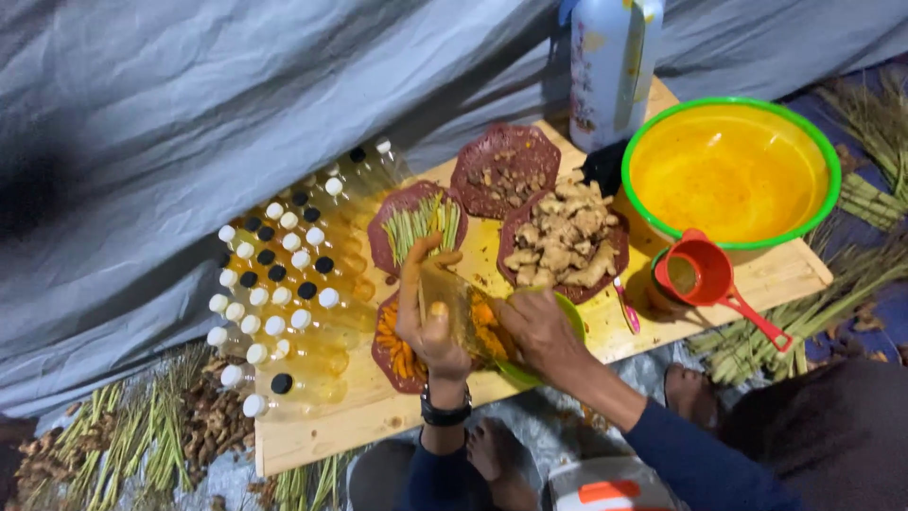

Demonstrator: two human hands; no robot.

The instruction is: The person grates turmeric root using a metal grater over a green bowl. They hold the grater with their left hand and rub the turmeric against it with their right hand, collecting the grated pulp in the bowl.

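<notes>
Left hand [430,326] gripping upright metal grater [452,308]; right hand [539,326] closed on orange turmeric root [489,333], over wooden board [378,402].

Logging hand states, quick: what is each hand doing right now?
Left hand: closed on an upright grater.
Right hand: closed at the grater's side; what it holds cannot be told.

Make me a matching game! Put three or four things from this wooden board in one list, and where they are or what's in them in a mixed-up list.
Things:
1. big green-rimmed plastic bowl
2. small red funnel with a handle
3. clear bottles with white and black caps
4. dark red plate of pale ginger chunks

Matches:
A. left side of board
B. holds yellow liquid
C. sitting on a small cup
D. middle of board

Pairs: 1-B, 2-C, 3-A, 4-D
</notes>
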